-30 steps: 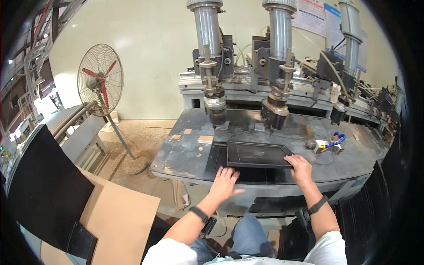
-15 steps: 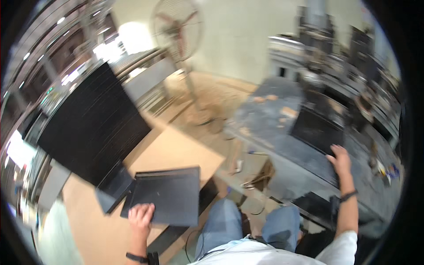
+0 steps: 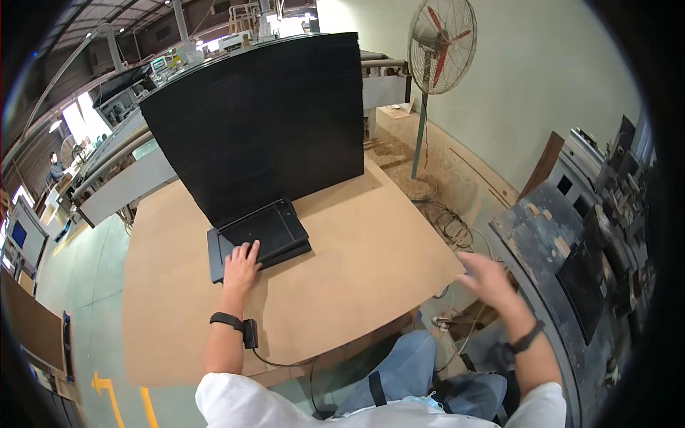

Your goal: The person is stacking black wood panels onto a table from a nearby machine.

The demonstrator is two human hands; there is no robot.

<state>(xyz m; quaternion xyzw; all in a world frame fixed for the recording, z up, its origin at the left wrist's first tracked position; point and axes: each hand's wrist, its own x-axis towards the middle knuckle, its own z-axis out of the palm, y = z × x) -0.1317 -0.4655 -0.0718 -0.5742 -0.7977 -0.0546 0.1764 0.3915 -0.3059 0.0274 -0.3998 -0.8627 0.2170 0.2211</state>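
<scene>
A small pile of flat black panels (image 3: 275, 232) lies on a tan board-topped table, its pieces slightly skewed to one another. My left hand (image 3: 241, 267) rests on the front of the top panel, fingers laid out over its surface. Behind the pile rises a tall black stack (image 3: 264, 121) with a flat, dark face. Off to the right, my right hand (image 3: 491, 279) hovers by the table's right corner, empty, its fingers apart and a little blurred. Another black panel (image 3: 584, 289) lies on the grey machine bed (image 3: 539, 250) farther right.
The tan tabletop (image 3: 342, 264) spreads out before me. A standing fan (image 3: 442, 46) is at the back by the wall, with coiled cables (image 3: 449, 225) on the floor. A roller conveyor (image 3: 114, 171) runs behind on the left. A person (image 3: 57, 167) is far left.
My view has swung left toward the table. The right hand has come off the panel on the machine bed and moved toward the table. My left hand stays on the black panel.
</scene>
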